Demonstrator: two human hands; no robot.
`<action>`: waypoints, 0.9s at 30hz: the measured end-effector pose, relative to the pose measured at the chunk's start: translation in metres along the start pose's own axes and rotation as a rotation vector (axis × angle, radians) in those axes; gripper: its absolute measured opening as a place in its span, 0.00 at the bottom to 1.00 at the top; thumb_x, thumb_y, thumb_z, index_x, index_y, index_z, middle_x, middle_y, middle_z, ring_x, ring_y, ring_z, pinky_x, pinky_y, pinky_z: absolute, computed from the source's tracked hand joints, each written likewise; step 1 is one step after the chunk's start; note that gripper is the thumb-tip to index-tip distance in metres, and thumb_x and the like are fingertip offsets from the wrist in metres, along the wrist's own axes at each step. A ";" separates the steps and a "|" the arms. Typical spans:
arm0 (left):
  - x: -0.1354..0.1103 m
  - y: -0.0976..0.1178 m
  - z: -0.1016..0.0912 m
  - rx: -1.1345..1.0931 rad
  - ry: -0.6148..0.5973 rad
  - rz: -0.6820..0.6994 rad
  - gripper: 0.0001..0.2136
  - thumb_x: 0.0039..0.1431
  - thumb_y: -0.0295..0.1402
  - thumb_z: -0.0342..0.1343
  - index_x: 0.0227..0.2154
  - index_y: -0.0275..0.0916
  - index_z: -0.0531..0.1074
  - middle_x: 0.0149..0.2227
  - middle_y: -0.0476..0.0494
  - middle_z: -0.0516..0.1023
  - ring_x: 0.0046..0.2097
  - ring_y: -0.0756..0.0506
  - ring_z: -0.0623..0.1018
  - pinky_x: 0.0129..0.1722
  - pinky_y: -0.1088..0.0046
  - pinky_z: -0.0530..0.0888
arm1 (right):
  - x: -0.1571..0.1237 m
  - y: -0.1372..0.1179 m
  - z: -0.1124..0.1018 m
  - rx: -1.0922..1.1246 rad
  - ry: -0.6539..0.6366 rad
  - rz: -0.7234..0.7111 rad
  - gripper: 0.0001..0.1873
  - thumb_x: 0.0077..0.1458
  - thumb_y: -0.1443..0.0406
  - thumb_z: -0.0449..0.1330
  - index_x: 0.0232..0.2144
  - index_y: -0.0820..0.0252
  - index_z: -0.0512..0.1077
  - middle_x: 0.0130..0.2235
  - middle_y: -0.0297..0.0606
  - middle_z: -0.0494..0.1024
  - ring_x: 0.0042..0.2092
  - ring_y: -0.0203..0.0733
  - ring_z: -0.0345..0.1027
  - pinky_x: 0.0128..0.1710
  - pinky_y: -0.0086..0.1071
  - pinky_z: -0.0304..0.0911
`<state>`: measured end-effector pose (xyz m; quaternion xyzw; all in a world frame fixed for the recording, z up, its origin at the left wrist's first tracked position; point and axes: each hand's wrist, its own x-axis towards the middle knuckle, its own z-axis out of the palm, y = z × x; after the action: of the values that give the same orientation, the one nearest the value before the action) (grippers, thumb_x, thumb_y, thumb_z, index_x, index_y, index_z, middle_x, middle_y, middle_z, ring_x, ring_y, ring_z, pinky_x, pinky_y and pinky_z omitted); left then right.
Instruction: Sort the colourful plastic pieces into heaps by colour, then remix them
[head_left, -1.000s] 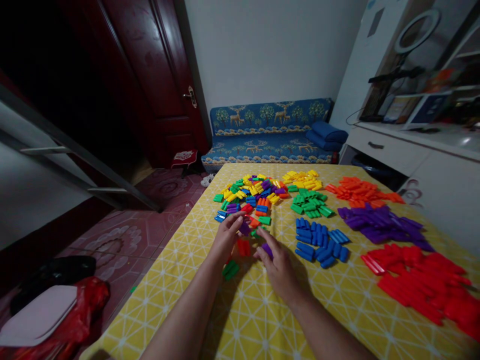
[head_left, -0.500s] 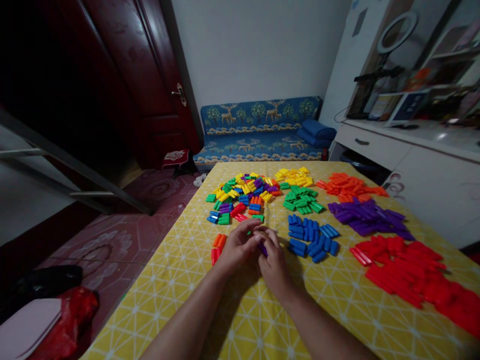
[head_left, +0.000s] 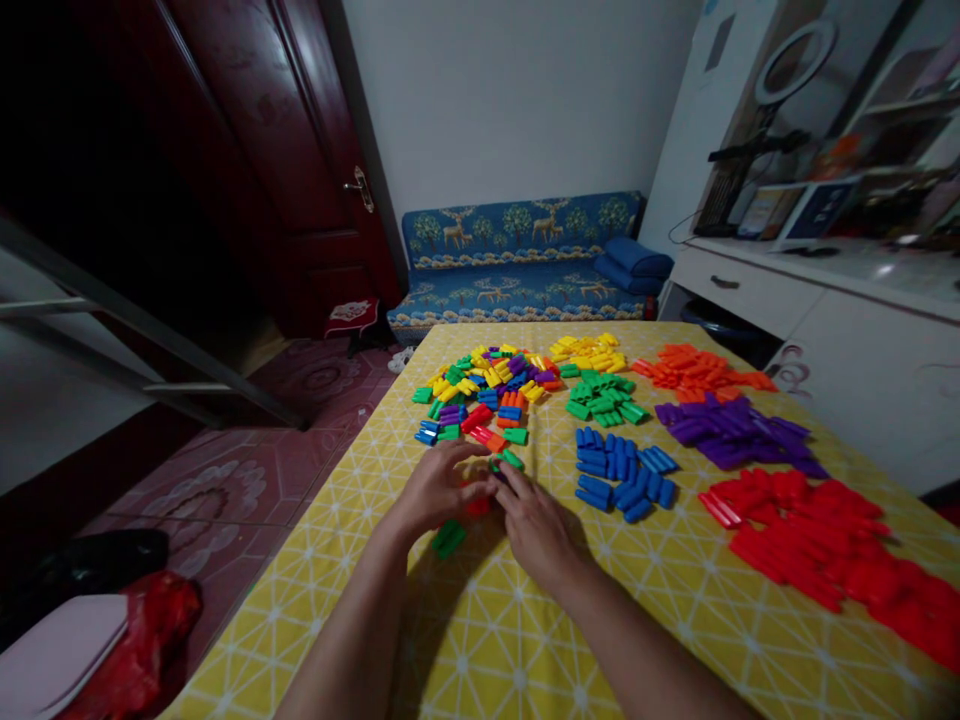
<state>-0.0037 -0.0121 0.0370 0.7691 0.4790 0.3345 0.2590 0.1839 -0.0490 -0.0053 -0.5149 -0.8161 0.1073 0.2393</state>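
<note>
Over the near middle of the table, my left hand (head_left: 441, 487) has its fingers curled, thumb and forefinger coming together by my right fingertips. My right hand (head_left: 534, 522) is closed as well, its fingers bent downward around a small dark piece that is mostly covered. Just past the fingertips lies a green double-tube plastic block (head_left: 513, 459). A red block (head_left: 478, 506) shows partly in the gap between the hands. Another green block (head_left: 448, 538) lies on the cloth under my left palm. Beyond the hands is a mixed-colour heap of blocks (head_left: 491, 372).
Sorted piles lie to the right: blue blocks (head_left: 622, 470), green blocks (head_left: 604, 398), yellow blocks (head_left: 589, 352), orange blocks (head_left: 694, 372), purple blocks (head_left: 735, 432) and red blocks (head_left: 817, 540). A yellow patterned cloth (head_left: 330, 610) covers the table. A blue sofa (head_left: 510, 285) stands behind it.
My left hand has shifted left and the hands have moved slightly apart. The purple block in my right hand is now mostly hidden. Green blocks have come into view near the hands.
</note>
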 end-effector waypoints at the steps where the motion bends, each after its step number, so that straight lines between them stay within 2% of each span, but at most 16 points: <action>1: -0.004 0.001 -0.005 0.059 -0.099 0.039 0.29 0.44 0.45 0.68 0.51 0.43 0.75 0.52 0.35 0.76 0.54 0.35 0.74 0.55 0.57 0.69 | 0.000 -0.002 -0.001 -0.024 -0.012 0.006 0.28 0.53 0.77 0.51 0.54 0.52 0.70 0.62 0.41 0.65 0.51 0.48 0.71 0.48 0.39 0.67; 4: -0.017 0.002 -0.016 0.202 -0.339 0.024 0.51 0.32 0.44 0.73 0.64 0.46 0.59 0.65 0.31 0.59 0.65 0.30 0.61 0.60 0.52 0.64 | 0.000 -0.005 -0.006 -0.012 -0.011 0.057 0.20 0.54 0.74 0.55 0.47 0.51 0.73 0.55 0.40 0.70 0.44 0.45 0.73 0.40 0.36 0.68; 7: -0.025 -0.001 -0.010 0.361 -0.430 -0.082 0.57 0.31 0.38 0.74 0.67 0.51 0.50 0.69 0.31 0.48 0.69 0.26 0.49 0.61 0.41 0.58 | 0.000 -0.004 -0.007 0.113 0.061 0.105 0.15 0.55 0.71 0.57 0.44 0.53 0.72 0.48 0.39 0.71 0.44 0.43 0.72 0.42 0.34 0.67; 9: -0.024 -0.004 0.003 0.440 -0.435 -0.144 0.53 0.38 0.38 0.71 0.67 0.52 0.48 0.70 0.31 0.46 0.69 0.24 0.45 0.59 0.32 0.54 | 0.001 -0.002 -0.005 0.216 0.145 0.139 0.12 0.56 0.70 0.57 0.43 0.55 0.72 0.45 0.40 0.71 0.45 0.43 0.70 0.45 0.35 0.66; 11: -0.018 -0.006 0.019 0.479 -0.362 -0.169 0.44 0.50 0.42 0.65 0.67 0.51 0.48 0.70 0.31 0.44 0.70 0.25 0.43 0.57 0.28 0.50 | 0.002 0.001 -0.002 0.310 0.227 0.165 0.11 0.56 0.69 0.55 0.42 0.57 0.71 0.44 0.40 0.71 0.46 0.43 0.69 0.47 0.36 0.66; 13: -0.009 -0.008 0.033 0.489 -0.203 -0.145 0.36 0.58 0.42 0.58 0.67 0.47 0.50 0.70 0.30 0.44 0.70 0.27 0.44 0.59 0.32 0.50 | 0.003 0.005 -0.001 0.409 0.306 0.177 0.11 0.57 0.67 0.55 0.42 0.57 0.71 0.44 0.41 0.72 0.46 0.43 0.69 0.48 0.37 0.66; 14: -0.005 -0.009 0.039 0.484 -0.114 -0.108 0.34 0.60 0.41 0.56 0.67 0.45 0.51 0.70 0.30 0.43 0.70 0.29 0.44 0.61 0.35 0.52 | 0.004 0.006 -0.001 0.465 0.335 0.188 0.11 0.57 0.66 0.54 0.42 0.56 0.72 0.43 0.41 0.72 0.46 0.43 0.69 0.48 0.38 0.65; 16: 0.004 -0.009 0.047 0.460 -0.010 0.004 0.32 0.61 0.39 0.55 0.67 0.45 0.51 0.71 0.33 0.43 0.70 0.32 0.45 0.63 0.41 0.53 | 0.004 0.009 -0.002 0.628 0.357 0.245 0.12 0.58 0.63 0.53 0.43 0.56 0.72 0.40 0.39 0.74 0.43 0.43 0.69 0.45 0.37 0.67; 18: 0.009 -0.009 0.051 0.438 -0.019 0.116 0.32 0.61 0.40 0.55 0.66 0.49 0.53 0.71 0.38 0.45 0.71 0.33 0.45 0.64 0.43 0.51 | 0.004 0.011 -0.003 0.890 0.350 0.326 0.14 0.60 0.59 0.51 0.43 0.56 0.72 0.33 0.35 0.73 0.33 0.40 0.68 0.33 0.33 0.66; 21: 0.013 -0.008 0.052 0.431 -0.121 0.178 0.29 0.59 0.45 0.56 0.63 0.54 0.60 0.68 0.44 0.55 0.69 0.32 0.50 0.65 0.43 0.49 | 0.004 0.009 -0.006 1.311 0.391 0.367 0.18 0.62 0.54 0.48 0.45 0.57 0.70 0.25 0.31 0.69 0.23 0.35 0.60 0.22 0.28 0.57; 25: 0.014 -0.011 0.051 0.427 -0.140 0.146 0.23 0.59 0.47 0.55 0.58 0.55 0.67 0.65 0.48 0.63 0.67 0.33 0.57 0.65 0.43 0.52 | 0.005 0.008 -0.020 1.546 0.517 0.422 0.18 0.56 0.52 0.57 0.42 0.58 0.70 0.30 0.33 0.72 0.23 0.31 0.58 0.18 0.23 0.51; 27: 0.014 -0.012 0.050 0.428 -0.127 0.140 0.22 0.59 0.48 0.55 0.57 0.54 0.69 0.65 0.48 0.64 0.67 0.34 0.58 0.65 0.44 0.53 | 0.003 0.024 -0.039 1.572 0.580 0.458 0.18 0.51 0.54 0.62 0.40 0.58 0.70 0.35 0.35 0.73 0.24 0.30 0.58 0.16 0.21 0.47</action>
<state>0.0321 0.0019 -0.0003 0.8574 0.4674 0.1931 0.0957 0.2211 -0.0380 0.0193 -0.3590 -0.2887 0.5500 0.6966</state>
